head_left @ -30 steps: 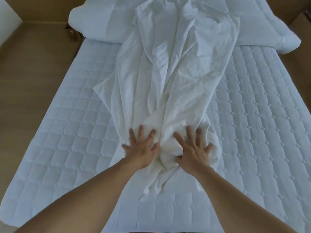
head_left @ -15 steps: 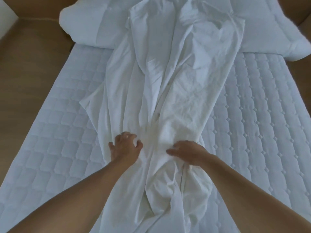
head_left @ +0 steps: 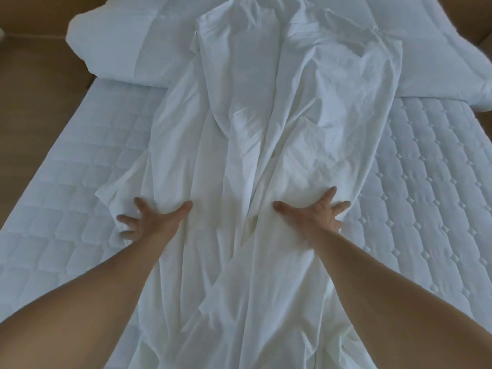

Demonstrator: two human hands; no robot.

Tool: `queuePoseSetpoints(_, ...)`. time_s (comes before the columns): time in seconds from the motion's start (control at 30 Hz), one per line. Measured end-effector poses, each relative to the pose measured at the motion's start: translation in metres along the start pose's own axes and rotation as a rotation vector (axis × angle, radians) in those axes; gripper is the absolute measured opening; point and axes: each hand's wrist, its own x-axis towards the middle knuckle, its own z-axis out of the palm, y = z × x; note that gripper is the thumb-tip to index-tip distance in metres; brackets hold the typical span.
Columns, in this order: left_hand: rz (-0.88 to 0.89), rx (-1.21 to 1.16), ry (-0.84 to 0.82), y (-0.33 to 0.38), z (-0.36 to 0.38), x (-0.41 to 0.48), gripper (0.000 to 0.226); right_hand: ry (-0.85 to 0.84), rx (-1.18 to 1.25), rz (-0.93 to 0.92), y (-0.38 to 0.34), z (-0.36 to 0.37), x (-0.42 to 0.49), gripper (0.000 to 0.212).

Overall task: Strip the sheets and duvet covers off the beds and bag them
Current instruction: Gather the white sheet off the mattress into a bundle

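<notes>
A plain white sheet lies on a white mattress pad quilted in diamond-dotted squares, beside a tan floor.

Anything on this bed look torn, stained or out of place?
Nothing stands out. The sheet lies rumpled in a long strip down the quilted mattress pad, with the left hand and right hand spread flat on it. No stains or tears show.

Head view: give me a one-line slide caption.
Left hand and right hand press, fingers spread, on a rumpled white sheet lying along the quilted mattress.
</notes>
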Motion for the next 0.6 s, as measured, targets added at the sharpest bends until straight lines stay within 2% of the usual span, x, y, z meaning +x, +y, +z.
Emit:
queuePoseSetpoints(0.1, -0.033, -0.147, -0.041, 0.02, 0.004, 0.001, 0.142, 0.014, -0.038, 0.021, -0.004, 0.005, 0.006, 0.156)
queuePoseSetpoints(0.17, -0.024, -0.289, -0.081, 0.037, 0.009, -0.008, 0.138, -0.018, 0.069, 0.017, -0.01, 0.001, 0.003, 0.146)
queuePoseSetpoints(0.2, 0.011, -0.315, -0.125, 0.046, 0.012, -0.016, 0.131, -0.038, 0.146, -0.004, -0.014, -0.002, 0.001, 0.129)
queuePoseSetpoints(0.27, 0.102, -0.361, -0.272, 0.062, 0.012, -0.036, 0.103, -0.058, 0.319, -0.057, -0.025, -0.008, -0.005, 0.086)
queuePoseSetpoints(0.33, 0.15, -0.424, -0.414, 0.078, 0.004, -0.06, 0.07, -0.057, 0.46, -0.157, -0.037, -0.02, -0.017, 0.061)
queuePoseSetpoints(0.37, 0.187, -0.421, -0.429, 0.088, -0.002, -0.073, 0.057, -0.045, 0.502, -0.224, -0.045, -0.028, -0.025, 0.054)
queuePoseSetpoints(0.43, 0.285, -0.453, -0.408, 0.113, -0.023, -0.098, 0.04, -0.014, 0.561, -0.374, -0.06, -0.05, -0.039, 0.045)
queuePoseSetpoints(0.6, 0.552, -0.674, -0.364, 0.165, -0.095, -0.169, 0.016, 0.058, 0.729, -0.638, -0.098, -0.123, -0.09, 0.04)
